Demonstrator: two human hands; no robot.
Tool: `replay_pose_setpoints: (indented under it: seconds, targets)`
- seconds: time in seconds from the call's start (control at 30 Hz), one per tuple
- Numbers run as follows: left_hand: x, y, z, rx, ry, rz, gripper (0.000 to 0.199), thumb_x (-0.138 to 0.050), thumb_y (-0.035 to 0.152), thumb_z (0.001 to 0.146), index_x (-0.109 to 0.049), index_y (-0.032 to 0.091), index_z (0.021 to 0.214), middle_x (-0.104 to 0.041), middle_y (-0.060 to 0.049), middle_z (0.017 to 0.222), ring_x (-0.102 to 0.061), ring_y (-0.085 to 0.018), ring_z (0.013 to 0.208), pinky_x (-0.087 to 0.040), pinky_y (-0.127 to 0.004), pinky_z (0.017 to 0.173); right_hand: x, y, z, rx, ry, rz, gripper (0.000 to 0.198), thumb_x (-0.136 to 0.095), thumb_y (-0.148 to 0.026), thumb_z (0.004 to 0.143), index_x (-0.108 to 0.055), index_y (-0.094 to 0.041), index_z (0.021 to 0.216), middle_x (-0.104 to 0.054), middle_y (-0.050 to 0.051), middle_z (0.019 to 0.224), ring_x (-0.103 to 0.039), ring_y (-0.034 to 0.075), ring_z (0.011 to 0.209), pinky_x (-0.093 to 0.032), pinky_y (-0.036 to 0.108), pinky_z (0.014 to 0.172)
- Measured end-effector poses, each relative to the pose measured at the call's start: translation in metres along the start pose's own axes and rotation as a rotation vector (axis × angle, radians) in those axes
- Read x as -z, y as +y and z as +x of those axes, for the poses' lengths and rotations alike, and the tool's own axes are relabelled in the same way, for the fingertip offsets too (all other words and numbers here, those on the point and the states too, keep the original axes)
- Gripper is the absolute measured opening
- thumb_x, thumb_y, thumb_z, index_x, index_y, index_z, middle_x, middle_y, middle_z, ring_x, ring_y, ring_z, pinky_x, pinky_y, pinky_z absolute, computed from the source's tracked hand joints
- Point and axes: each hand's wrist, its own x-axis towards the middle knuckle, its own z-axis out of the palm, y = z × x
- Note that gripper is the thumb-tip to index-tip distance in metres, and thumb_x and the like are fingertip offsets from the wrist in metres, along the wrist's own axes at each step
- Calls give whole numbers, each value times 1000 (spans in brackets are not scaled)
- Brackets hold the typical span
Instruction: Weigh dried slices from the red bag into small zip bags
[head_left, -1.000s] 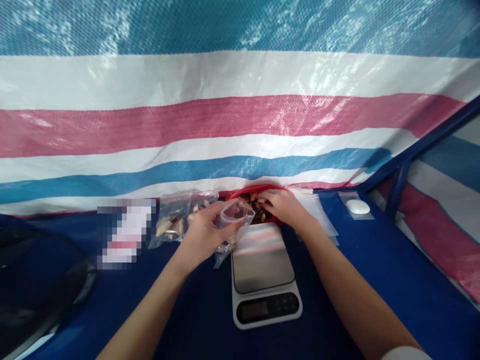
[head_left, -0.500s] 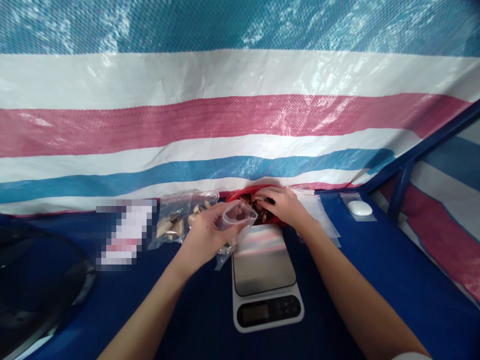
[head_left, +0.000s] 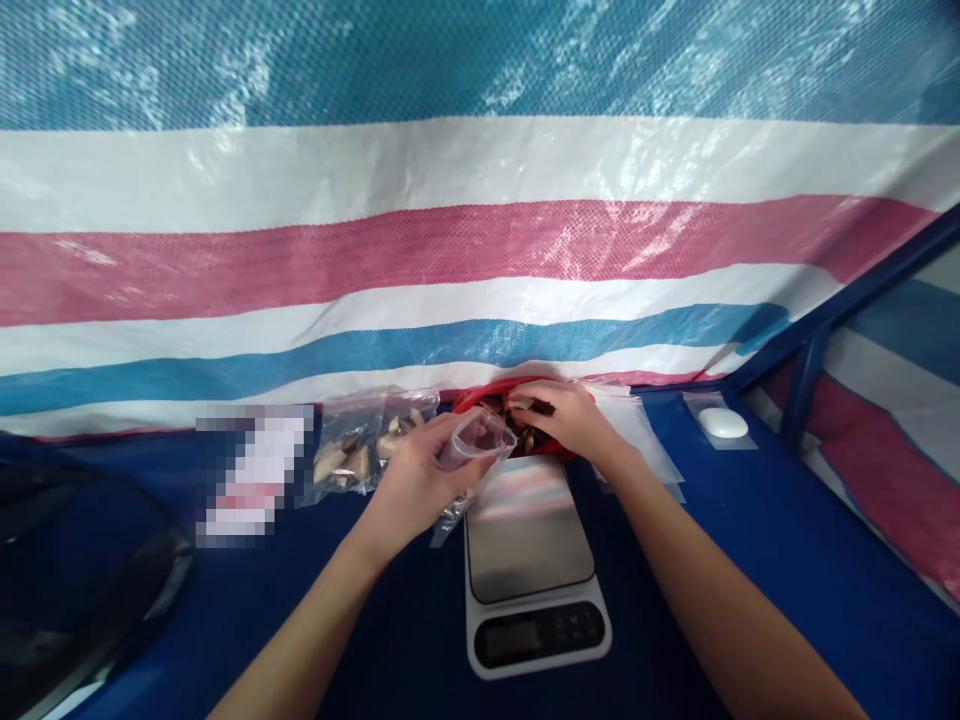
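Note:
My left hand (head_left: 420,478) grips a clear plastic bag (head_left: 480,440), holding its mouth open beside the red basket (head_left: 469,398). Some pale pieces show low in the bag, partly hidden by my fingers. Inside the basket lie brown pieces that look like dried mushrooms (head_left: 528,438). My right hand (head_left: 566,415) reaches into the basket from the right, fingers curled and pinched around a dried mushroom piece. A kitchen scale (head_left: 529,535) with a bare metal plate and dark display stands just in front of the basket, below both hands.
Left of my left hand lie filled clear bags (head_left: 346,462) of similar pieces. Flat plastic bags (head_left: 646,440) rest to the right of the basket. A white oval object (head_left: 724,422) sits farther right. A dark round-rimmed object (head_left: 82,590) fills the left; striped sheeting (head_left: 450,240) hangs behind.
The view has tilted up slightly, so everything sits a little lower. Both hands keep nearly the same places, the left still on the bag and the right still in the basket.

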Motion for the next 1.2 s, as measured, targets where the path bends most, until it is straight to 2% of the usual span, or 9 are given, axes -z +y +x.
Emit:
replay_pose_setpoints:
  seconds: [0.13, 0.27, 0.47, 0.6, 0.77, 0.97, 1.2]
  targets:
    - [0, -2, -1, 6, -4, 5, 37, -75, 40, 85, -75, 22, 117, -78, -7, 110, -73, -24, 97, -60, -37, 91, -1, 2, -1, -6, -77, -42, 21, -66, -24, 92, -75, -24, 110, -78, 4, 113, -70, 21, 108, -52, 35, 98]
    - [0, -3, -1, 1, -3, 3, 38, -75, 41, 85, -74, 22, 118, -78, -8, 112, -73, -24, 98, -60, -38, 91, 9, -1, -1, -59, -162, -53, 33, -67, -24, 90, -71, -25, 122, -74, 5, 124, -68, 24, 114, -51, 37, 99]
    - [-1, -2, -1, 4, -20, -10, 36, -75, 40, 85, -74, 22, 117, -78, -7, 112, -73, -25, 100, -60, -36, 91, 24, -4, -2, -136, -268, -115, 31, -66, -21, 89, -74, -25, 119, -77, 5, 117, -72, 26, 101, -53, 35, 89]
    - [-1, -3, -1, 25, -15, -12, 38, -75, 40, 85, -74, 22, 119, -77, -7, 115, -73, -26, 103, -59, -39, 94, 24, -3, -2, -118, -248, -124, 26, -64, -24, 93, -76, -27, 115, -79, 3, 110, -73, 23, 96, -54, 33, 87]
    - [-1, -6, -2, 34, -12, -3, 44, -75, 41, 85, -72, 21, 123, -77, -8, 117, -72, -27, 105, -58, -41, 98, 25, -3, -2, -55, -236, -131, 26, -62, -26, 95, -76, -30, 116, -78, 2, 115, -73, 24, 100, -54, 34, 90]
    - [-1, -6, -2, 30, 1, 2, 45, -77, 41, 83, -72, 21, 123, -78, -8, 114, -73, -27, 103, -59, -41, 96, 27, -5, -3, -118, -225, -193, 25, -62, -33, 97, -77, -28, 117, -80, 4, 107, -75, 25, 90, -55, 34, 84]
    - [-1, -4, -4, 50, -18, -20, 42, -75, 39, 85, -72, 22, 123, -78, -7, 114, -73, -26, 105, -58, -38, 96, 28, -7, -3, -118, -231, -169, 29, -62, -28, 96, -75, -31, 122, -79, 2, 113, -75, 24, 95, -55, 33, 87]
